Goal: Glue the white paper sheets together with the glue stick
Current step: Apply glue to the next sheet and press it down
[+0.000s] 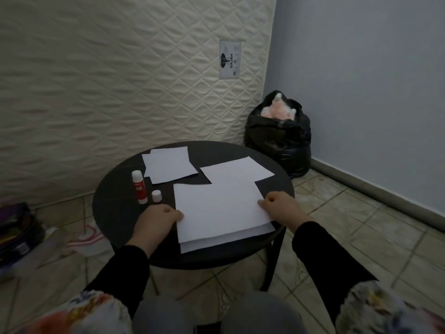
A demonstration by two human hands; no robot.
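Round black table (pixel 113 213): left hand (pixel 156 219) and right hand (pixel 279 206) pinch the top sheet's (pixel 216 208) side edges; paper looks light, floppy, crease-prone.

Round black counter (pixel 113 213) on a tiled floor (pixel 361 237). On it: a red glue stick (pixel 139 187) standing upright at the left with its white cap (pixel 156 195) just beside it, two overlapping white sheets (pixel 168 166) at the far side, one sheet (pixel 237 171) far right, and a near stack of two sheets (pixel 219 210), the top one shifted so the lower sheet's near edge shows.
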